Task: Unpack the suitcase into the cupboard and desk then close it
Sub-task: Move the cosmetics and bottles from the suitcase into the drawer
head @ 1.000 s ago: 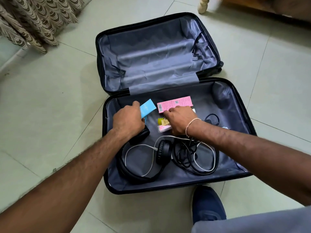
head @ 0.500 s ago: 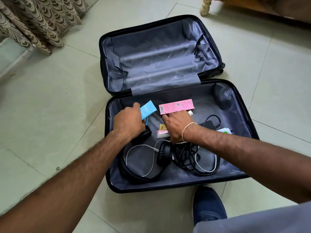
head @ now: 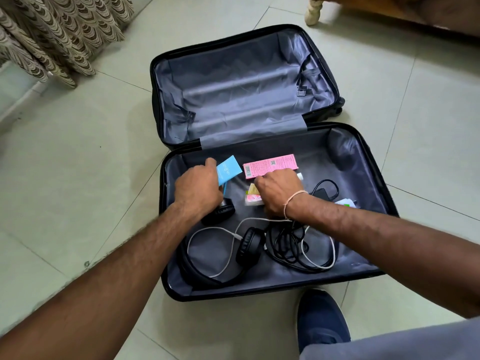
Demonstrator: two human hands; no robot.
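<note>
Hard-shell suitcase (head: 166, 229), grey fabric lining. Left hand (head: 198, 189) grasps glossy blue box (head: 228, 170); right hand (head: 278, 190) clutches small crinkled sachets (head: 253, 198).

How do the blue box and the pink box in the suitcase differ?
The blue box is smaller and tilted, gripped by the left hand. The pink box is longer, lies flat, and shows a barcode; the right hand partly covers its near edge. Both are in the suitcase's near half.

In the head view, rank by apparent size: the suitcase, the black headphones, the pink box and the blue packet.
1. suitcase
2. black headphones
3. pink box
4. blue packet, though the left hand hides part of it.
</note>
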